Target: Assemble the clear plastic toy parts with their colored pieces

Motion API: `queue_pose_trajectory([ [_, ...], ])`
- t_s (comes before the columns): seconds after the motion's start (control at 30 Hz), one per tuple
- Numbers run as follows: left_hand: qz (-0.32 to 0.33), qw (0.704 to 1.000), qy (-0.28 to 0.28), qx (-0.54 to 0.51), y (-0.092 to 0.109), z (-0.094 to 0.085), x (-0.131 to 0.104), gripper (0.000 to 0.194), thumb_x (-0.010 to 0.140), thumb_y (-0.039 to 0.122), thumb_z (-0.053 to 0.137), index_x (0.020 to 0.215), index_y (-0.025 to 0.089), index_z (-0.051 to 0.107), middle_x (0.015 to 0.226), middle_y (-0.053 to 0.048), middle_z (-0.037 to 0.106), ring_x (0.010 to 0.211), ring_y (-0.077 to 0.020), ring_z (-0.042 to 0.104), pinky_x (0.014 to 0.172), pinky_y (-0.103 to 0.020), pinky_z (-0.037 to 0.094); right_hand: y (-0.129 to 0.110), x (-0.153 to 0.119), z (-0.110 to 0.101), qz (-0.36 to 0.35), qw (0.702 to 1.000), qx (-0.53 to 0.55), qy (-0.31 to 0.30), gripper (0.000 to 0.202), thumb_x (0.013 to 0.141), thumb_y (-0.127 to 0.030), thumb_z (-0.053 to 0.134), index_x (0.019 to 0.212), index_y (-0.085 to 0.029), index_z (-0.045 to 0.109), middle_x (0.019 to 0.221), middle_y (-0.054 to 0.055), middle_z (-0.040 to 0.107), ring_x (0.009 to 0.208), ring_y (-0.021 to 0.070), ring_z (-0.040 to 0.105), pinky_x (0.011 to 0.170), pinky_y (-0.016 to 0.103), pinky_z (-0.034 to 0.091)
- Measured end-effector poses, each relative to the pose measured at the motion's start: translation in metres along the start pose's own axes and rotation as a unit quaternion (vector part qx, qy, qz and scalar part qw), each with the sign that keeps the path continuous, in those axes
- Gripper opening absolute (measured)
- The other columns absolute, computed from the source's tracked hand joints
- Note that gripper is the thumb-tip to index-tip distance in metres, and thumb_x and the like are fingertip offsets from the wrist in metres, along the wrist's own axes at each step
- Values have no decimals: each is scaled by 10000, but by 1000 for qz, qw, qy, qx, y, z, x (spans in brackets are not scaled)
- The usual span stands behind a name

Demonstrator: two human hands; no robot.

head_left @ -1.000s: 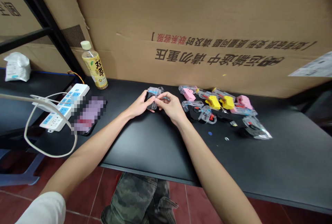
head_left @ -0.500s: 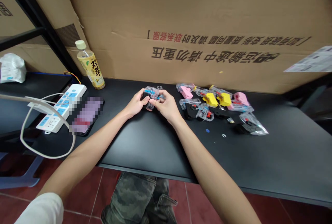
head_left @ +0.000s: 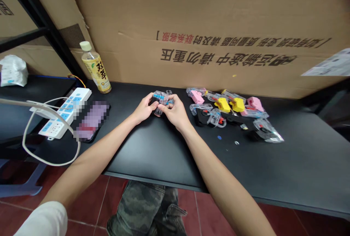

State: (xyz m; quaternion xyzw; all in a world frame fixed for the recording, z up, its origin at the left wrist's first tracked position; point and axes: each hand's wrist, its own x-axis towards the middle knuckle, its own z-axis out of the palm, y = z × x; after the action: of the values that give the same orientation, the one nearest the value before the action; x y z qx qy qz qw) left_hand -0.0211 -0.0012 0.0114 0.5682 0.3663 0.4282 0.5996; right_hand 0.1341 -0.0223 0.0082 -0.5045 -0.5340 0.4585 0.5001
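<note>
Both hands meet over the black table (head_left: 158,152), around a small clear plastic device (head_left: 161,98) with blue and black parts. My left hand (head_left: 144,109) grips its left side, thumb on the near face. On the other side my right hand (head_left: 175,112) closes around it, its thumb close to the left thumb. Fingers cover part of the device, so its full shape is hidden. To the right lie several similar clear devices, some with yellow blocks (head_left: 237,104), some with pink blocks (head_left: 197,97), others with black parts (head_left: 202,117).
A yellow-labelled bottle (head_left: 96,69) stands at the back left. Nearer are a phone (head_left: 91,121), a white power strip (head_left: 65,113) and a looping white cable (head_left: 26,137). A large cardboard sheet (head_left: 207,10) rises behind the table. A clear-wrapped piece (head_left: 266,131) lies far right.
The clear device has turned slightly between my fingers. Both hands keep their hold, and the whole view has shifted very little.
</note>
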Motion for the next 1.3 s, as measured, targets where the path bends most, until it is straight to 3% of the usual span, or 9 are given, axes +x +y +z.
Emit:
queue_pose_trajectory([
  [0.67,17,999,23,35,-4,5,3,281,839,360,710,1043,194,610,995,-77,683,795,-209,653,622,-370,631,4,0,2,-9,1000,-16,2,457,710,-444,786,914,-274,415,718,-50,583,576,137,548,543,277,446],
  [0.9,-1,999,19,-26,-1,6,0,352,883,439,687,1095,192,554,1065,-82,673,777,-175,675,594,-323,628,1,5,-10,-11,1000,-20,-13,438,721,-482,804,974,-223,558,855,-11,626,543,74,464,486,236,383],
  [1.07,-5,997,35,-73,3,3,1,372,910,487,670,1125,219,529,1185,-65,656,959,-186,697,750,-361,653,1,6,-16,3,996,-31,-82,511,723,-484,817,1092,-215,588,806,-9,652,543,112,560,446,242,434],
  [1.13,9,997,39,-62,3,2,1,400,901,501,685,1136,209,546,1195,-79,659,996,-200,693,763,-358,652,3,6,-16,-3,996,-31,-83,509,728,-491,807,1094,-216,585,862,8,671,547,116,583,441,246,442],
  [1.3,9,999,46,-13,2,-2,4,405,879,460,728,1128,164,607,997,-72,689,795,-149,684,637,-277,621,4,12,-25,-42,995,-72,-49,440,756,-463,777,1090,-207,648,1000,44,680,557,93,552,529,281,487],
])
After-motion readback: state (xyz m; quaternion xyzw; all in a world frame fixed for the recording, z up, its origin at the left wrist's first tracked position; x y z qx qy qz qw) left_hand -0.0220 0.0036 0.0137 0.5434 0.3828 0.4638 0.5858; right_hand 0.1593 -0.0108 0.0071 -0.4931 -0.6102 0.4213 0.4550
